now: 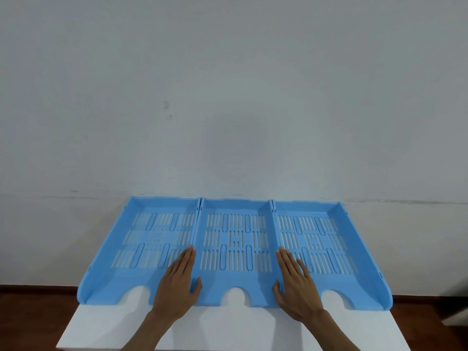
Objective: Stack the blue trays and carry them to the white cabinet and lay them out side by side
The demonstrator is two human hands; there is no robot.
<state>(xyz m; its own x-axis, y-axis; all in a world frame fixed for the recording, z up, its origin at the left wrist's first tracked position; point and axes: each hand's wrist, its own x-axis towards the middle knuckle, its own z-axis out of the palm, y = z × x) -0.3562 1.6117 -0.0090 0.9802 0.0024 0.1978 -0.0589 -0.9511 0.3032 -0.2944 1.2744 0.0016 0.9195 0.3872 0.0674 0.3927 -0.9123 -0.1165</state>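
White cabinet top (pixel 228 325), three blue trays (pixel 235 282) side by side, left hand (pixel 177 285), right hand (pixel 296 287), flat, gripping nothing.

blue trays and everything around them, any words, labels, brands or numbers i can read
None: no text is readable anywhere.
The H-like shape in the middle tray is slot cutouts, not print.
The left tray, right tray, white cabinet and wall carry no lettering.

Even, soft, cool-toned light; faint shadow on wall (pixel 235 138), soft shadows under both hands. Slightly soft focus, wide-angle bending at edges, no glare.
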